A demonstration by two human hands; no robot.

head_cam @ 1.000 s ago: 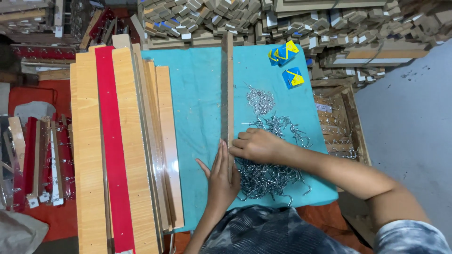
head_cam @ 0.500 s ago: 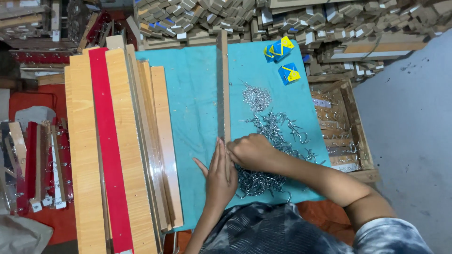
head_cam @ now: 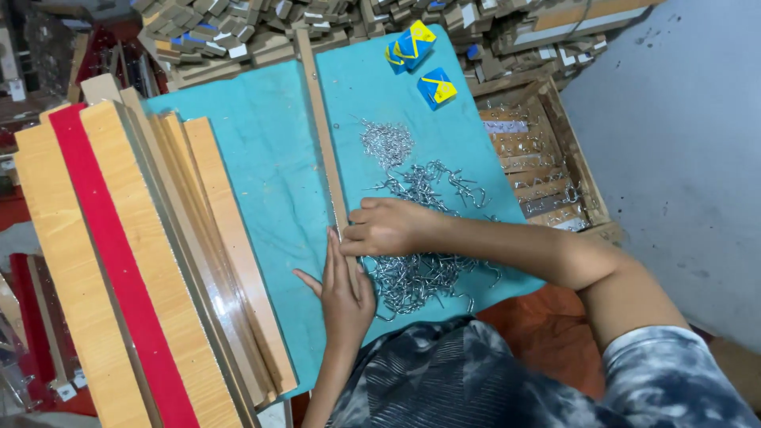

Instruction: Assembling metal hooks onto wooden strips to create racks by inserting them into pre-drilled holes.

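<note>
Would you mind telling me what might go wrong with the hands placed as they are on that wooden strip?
The left hand lies flat on the near end of the long wooden strip, so the far end might swing sideways. The right hand rests against the pile of metal hooks; a point could prick it, or hooks could scatter across the teal cloth. Both are guesses.

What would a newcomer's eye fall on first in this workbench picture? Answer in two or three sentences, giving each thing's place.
First the teal cloth over the bench, with a thin wooden strip running down its middle. Both hands meet on the strip's near end: the left hand lies flat along it, the right hand presses beside it. Right of the strip lies a heap of metal hooks; at the left edge a red board sits among tan boards.
</note>
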